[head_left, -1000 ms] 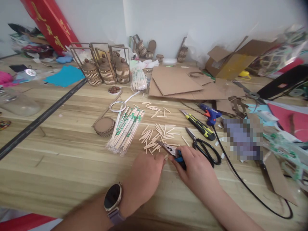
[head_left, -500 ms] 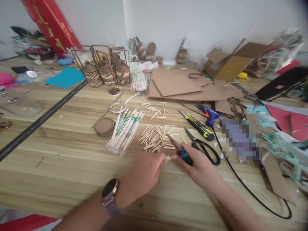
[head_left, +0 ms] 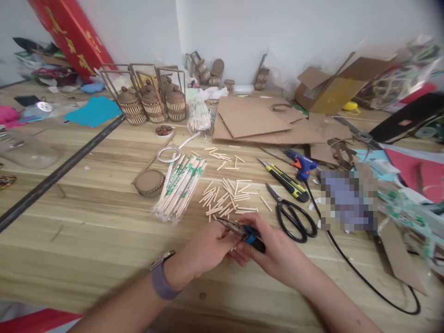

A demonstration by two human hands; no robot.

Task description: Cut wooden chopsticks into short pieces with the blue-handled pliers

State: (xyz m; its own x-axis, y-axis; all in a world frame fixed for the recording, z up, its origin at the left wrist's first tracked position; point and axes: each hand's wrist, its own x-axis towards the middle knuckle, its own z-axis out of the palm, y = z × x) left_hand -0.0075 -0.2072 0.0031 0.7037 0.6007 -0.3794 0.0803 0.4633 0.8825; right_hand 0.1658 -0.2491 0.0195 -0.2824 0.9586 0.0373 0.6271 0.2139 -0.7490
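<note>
My right hand (head_left: 274,245) is wrapped round needle-nose pliers (head_left: 239,229) with blue-and-black handles, their jaws pointing left across my left hand. My left hand (head_left: 211,247), below a watch (head_left: 163,273) on the wrist, is closed against the right fingers under the pliers; what it pinches is mostly hidden, with only a pale speck showing. Just beyond both hands lie several short cut wooden sticks (head_left: 227,194) in a loose pile. Packs of paper-wrapped chopsticks (head_left: 182,185) lie to their left. Black-handled scissors (head_left: 294,219) rest right of the pile.
A yellow-black utility knife (head_left: 284,180) and a blue glue gun (head_left: 302,164) with a black cable lie at right. Cardboard sheets (head_left: 253,118) and small lidded baskets (head_left: 154,104) stand farther back. A round cardboard base (head_left: 149,182) and a tape ring (head_left: 169,154) are at left.
The pliers have swung down and left, over my left hand. My hands have come together, and the pale piece seen between them earlier is now mostly hidden. My left wrist has turned.
</note>
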